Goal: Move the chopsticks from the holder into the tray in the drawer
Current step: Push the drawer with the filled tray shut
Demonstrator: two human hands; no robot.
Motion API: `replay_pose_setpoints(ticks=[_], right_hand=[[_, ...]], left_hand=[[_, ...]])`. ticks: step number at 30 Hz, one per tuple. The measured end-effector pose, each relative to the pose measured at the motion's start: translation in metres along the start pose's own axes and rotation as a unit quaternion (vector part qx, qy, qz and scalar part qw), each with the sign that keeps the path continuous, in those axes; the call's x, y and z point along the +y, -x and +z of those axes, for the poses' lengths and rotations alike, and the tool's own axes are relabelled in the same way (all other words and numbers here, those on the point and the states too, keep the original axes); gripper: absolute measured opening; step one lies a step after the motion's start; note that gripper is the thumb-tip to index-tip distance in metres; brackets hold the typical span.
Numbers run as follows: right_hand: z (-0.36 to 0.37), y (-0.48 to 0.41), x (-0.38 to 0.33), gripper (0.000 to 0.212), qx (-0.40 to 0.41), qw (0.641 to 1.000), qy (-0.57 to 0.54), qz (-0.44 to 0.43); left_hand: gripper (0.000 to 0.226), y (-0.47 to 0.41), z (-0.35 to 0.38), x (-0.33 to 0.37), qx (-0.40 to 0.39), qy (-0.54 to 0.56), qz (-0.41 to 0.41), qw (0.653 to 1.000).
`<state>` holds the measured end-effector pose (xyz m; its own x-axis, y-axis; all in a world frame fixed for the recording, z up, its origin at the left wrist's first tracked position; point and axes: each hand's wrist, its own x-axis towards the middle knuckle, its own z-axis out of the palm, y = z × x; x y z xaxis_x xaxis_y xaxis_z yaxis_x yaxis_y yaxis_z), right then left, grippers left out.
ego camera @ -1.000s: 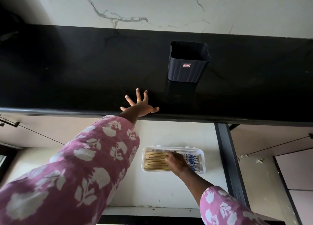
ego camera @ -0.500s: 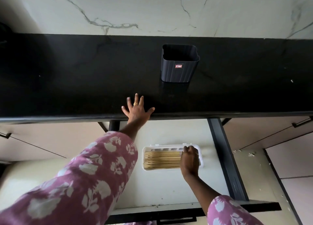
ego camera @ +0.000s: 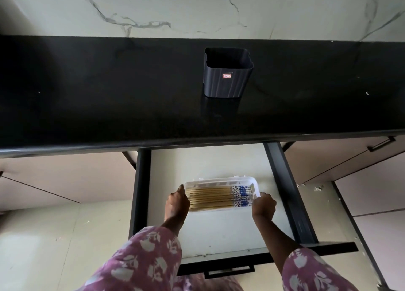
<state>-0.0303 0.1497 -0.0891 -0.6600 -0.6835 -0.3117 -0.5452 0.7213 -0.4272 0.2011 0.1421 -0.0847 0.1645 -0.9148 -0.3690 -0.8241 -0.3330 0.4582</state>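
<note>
Neatly, chopsticks (ego camera: 210, 197) lie in tray (ego camera: 219, 180) between fingers (ego camera: 181, 190).

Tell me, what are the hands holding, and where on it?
The tray. The left hand grips its left end and the right hand grips its right end. The chopsticks inside are not touched.

Tan chopsticks (ego camera: 210, 197) with blue-and-white patterned ends are seen in a white tray (ego camera: 219, 181). The holder (ego camera: 228, 85) is coloured dark grey, the counter (ego camera: 109, 93) black, and the sleeve (ego camera: 142, 264) pink with pale flowers.
</note>
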Motion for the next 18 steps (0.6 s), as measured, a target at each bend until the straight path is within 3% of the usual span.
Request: replay_pose_setpoints(ticks=[11, 18], right_hand=[[-0.01, 0.001, 0.001, 0.026, -0.022, 0.998, -0.042, 0.028], [-0.044, 0.029, 0.004, 0.025, -0.012, 0.996, -0.087, 0.002]], left_hand=[[0.048, 0.025, 0.002, 0.008, 0.045, 0.049, -0.027, 0.997], [0.053, 0.083, 0.002, 0.024, 0.128, 0.152, -0.145, 0.969]])
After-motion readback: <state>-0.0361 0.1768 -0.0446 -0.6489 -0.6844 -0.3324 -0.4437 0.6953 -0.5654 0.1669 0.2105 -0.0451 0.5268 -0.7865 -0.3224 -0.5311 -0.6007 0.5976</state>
